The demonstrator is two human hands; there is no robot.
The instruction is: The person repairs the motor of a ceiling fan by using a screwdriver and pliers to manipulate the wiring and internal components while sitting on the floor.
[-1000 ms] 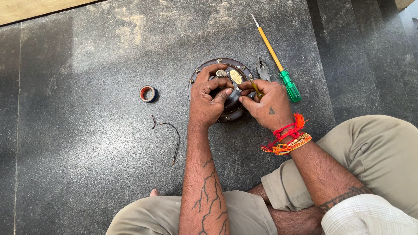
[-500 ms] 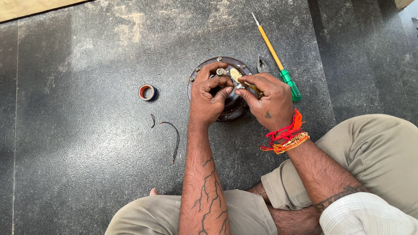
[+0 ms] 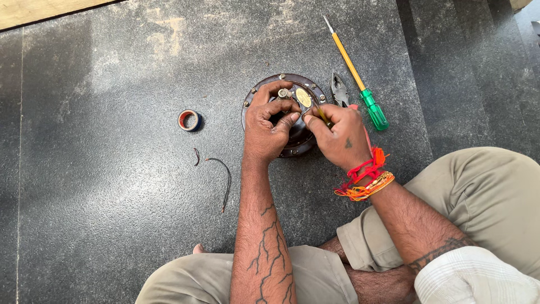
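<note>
**Hands at work on a round motor housing**

Dark speckled stone floor [image 3: 112,112] carries a round, bolted metal housing [image 3: 306,147] near its far edge, its cover already off and the inner parts bare. The left hand [image 3: 270,126] curls its fingers around a small fitting at the hub; the right hand [image 3: 337,138] pinches a thin yellow-handled tool [image 3: 320,114] against it. Both grips lie directly over the housing. Work inside looks unfinished. Pliers [image 3: 339,90], a green-handled screwdriver [image 3: 360,84], a tape roll [image 3: 189,120] and a wire scrap [image 3: 222,183] lie nearby.
</note>
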